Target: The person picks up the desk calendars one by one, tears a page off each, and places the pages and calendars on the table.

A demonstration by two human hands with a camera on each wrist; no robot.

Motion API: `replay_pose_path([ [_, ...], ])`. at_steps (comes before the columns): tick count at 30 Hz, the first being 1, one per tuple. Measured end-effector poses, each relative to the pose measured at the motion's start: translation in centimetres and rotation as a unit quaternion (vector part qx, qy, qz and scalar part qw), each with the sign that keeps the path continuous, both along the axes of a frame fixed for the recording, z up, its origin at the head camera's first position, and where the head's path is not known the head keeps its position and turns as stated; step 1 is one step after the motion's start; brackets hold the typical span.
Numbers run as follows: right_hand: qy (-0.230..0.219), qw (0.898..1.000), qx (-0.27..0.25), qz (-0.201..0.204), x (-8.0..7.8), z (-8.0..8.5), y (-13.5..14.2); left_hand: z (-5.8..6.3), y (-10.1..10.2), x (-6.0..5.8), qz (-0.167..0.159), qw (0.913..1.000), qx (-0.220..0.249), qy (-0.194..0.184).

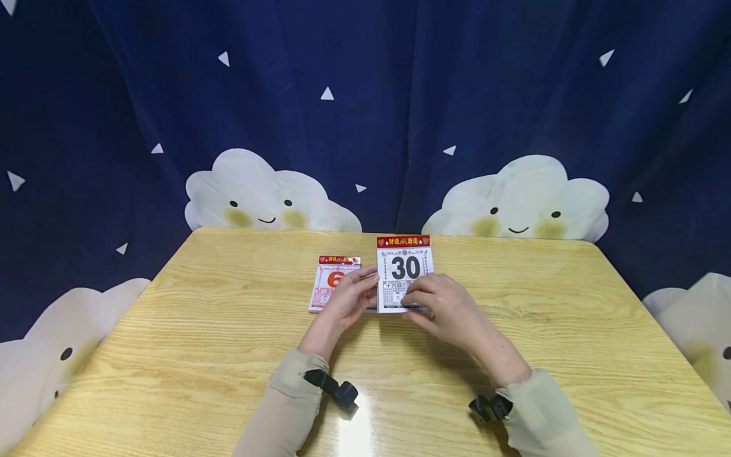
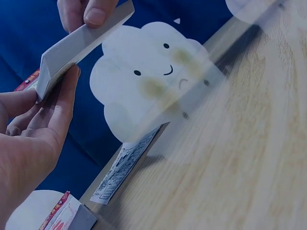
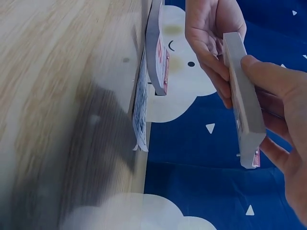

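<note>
A tear-off calendar (image 1: 404,266) with a red header and a black 30 is held up above the table. My left hand (image 1: 349,297) grips its left edge, the thumb on one side and the fingers spread against the other. At the lower right, my right hand (image 1: 448,306) pinches the pad; in the right wrist view the thumb (image 3: 264,74) presses on its bottom edge. A second calendar (image 1: 334,284), with a red 6, lies on the table, partly covered by my left hand. Under the held pad, a loose printed sheet (image 2: 127,165) rests on the table.
The wooden table (image 1: 228,368) spreads out around both hands. Behind it hangs a dark blue curtain (image 1: 365,51) with smiling clouds and small white triangles. Each wrist carries a black strap camera, such as the left one (image 1: 337,388).
</note>
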State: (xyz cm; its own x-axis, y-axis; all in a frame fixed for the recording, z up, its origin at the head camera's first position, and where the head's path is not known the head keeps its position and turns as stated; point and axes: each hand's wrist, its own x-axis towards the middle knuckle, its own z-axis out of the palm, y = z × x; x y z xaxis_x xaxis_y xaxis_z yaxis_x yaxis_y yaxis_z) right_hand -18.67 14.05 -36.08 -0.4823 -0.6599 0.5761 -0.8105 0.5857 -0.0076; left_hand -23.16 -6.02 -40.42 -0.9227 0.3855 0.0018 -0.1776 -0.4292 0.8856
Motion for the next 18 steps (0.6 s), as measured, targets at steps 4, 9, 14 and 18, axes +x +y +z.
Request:
replay_pose_path([
  [4, 0.006, 1.0, 0.005, 0.005, 0.09, 0.06, -0.21, -0.01, -0.01, -0.01, 0.0, 1.0, 0.002, -0.001],
  [9, 0.005, 1.0, -0.01, -0.012, 0.3, 0.26, -0.59, 0.0, -0.01, 0.0, -0.006, 0.9999, 0.013, 0.005],
  [14, 0.003, 0.999, -0.045, -0.022, 0.43, 0.44, -0.75, -0.08, -0.04, 0.05, -0.004, 0.9999, 0.01, 0.013],
  [18, -0.015, 0.995, -0.093, -0.026, 0.56, 0.89, -0.64, -0.19, -0.05, 0.02, 0.001, 0.9999, 0.003, 0.017],
])
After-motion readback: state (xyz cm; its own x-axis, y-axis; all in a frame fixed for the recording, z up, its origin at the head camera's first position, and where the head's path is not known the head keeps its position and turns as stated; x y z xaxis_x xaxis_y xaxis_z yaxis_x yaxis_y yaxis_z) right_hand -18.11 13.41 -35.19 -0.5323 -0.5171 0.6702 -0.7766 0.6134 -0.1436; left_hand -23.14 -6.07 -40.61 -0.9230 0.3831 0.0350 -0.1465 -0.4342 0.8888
